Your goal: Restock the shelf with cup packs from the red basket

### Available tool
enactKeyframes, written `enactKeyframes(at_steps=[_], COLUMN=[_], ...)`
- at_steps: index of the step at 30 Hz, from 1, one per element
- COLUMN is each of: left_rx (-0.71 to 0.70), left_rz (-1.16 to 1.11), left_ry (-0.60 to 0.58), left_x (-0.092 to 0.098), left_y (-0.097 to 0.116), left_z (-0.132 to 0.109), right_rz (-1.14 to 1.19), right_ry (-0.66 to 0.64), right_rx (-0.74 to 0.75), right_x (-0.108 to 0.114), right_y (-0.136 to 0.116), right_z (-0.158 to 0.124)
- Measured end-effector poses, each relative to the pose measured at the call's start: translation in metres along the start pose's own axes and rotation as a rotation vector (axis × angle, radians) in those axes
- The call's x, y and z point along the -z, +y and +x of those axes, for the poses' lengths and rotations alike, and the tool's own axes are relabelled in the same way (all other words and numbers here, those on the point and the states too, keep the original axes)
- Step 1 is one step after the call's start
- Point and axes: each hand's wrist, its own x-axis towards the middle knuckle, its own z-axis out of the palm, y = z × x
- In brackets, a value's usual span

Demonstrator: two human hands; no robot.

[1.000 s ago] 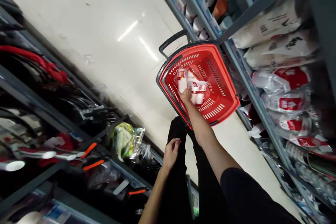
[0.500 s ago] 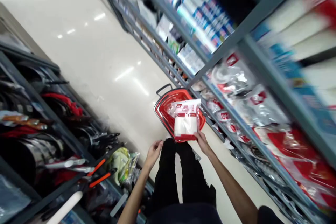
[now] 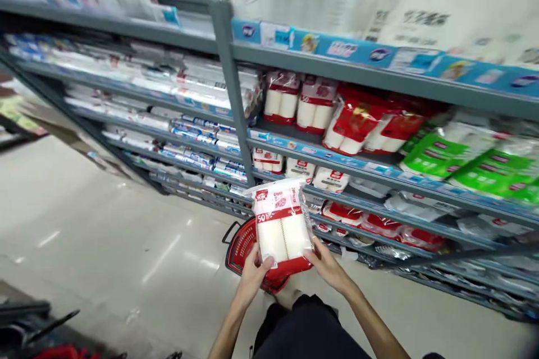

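Note:
A pack of paper cups (image 3: 283, 230) in clear and red plastic, marked 50, is held up between my hands. Two white stacks show through its front. My left hand (image 3: 252, 274) grips the lower left corner, thumb lying on the front. At the lower right edge, my right hand (image 3: 329, 269) is closed on the pack, its thumb in front. Behind and below it a red shopping basket (image 3: 243, 242) with a dark handle stands on the floor, partly hidden by the pack.
Grey shelving (image 3: 236, 95) runs across in front of me. Similar red-and-white cup packs (image 3: 318, 104) and green packs (image 3: 442, 151) sit on its shelves to the right. Rolls in boxes (image 3: 197, 132) fill the left bays. Shiny pale floor (image 3: 126, 235) lies to the left.
My view has turned toward the shelf. The pack has been raised closer to me, and my left hand, free before, now holds it along with my right hand.

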Motion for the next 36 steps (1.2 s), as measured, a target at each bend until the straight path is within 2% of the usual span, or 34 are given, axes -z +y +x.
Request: enactKeyframes(at_steps=[6,11,16,20,22,25,28,32,34,36], left_rx=[-0.120,-0.120,-0.086,-0.151,-0.201,-0.310,-0.546,-0.832,-0.901,-0.928], left_rz=[0.121,0.222,0.283,0.313,0.299,0.316,0.465,0.748,0.788,0.762], left_ry=[-0.164,-0.215,-0.289,-0.356,-0.379,-0.414,-0.356,-0.221,-0.207,-0.206], left_x=[-0.054,-0.090,-0.109,-0.113,-0.110,-0.092,-0.057,-0.009,0.004,0.008], left_y=[0.046,0.069,0.086,0.102,0.115,0.146,0.191,0.258,0.285,0.304], left_z=[-0.018,-0.034,-0.037,-0.015,0.005,0.047,0.101,0.182,0.222,0.259], right_rz=[0.054,0.134,0.156,0.007,-0.071,-0.138,-0.185,-0.407,-0.499,-0.526], right_ry=[0.031,0.025,0.135,0.268,0.311,0.388,0.409,0.503,0.575,0.603], right_rx=[0.120,0.165,0.204,0.268,0.298,0.332,0.409,0.540,0.593,0.636], right_x=[0.035,0.061,0.075,0.086,0.088,0.082,0.062,0.034,0.025,0.022], right_y=[-0.034,-0.032,-0.025,-0.040,-0.053,-0.077,-0.112,-0.167,-0.190,-0.206], right_z=[-0.057,-0.084,-0.103,-0.094,-0.076,-0.027,0.040,0.135,0.178,0.215])
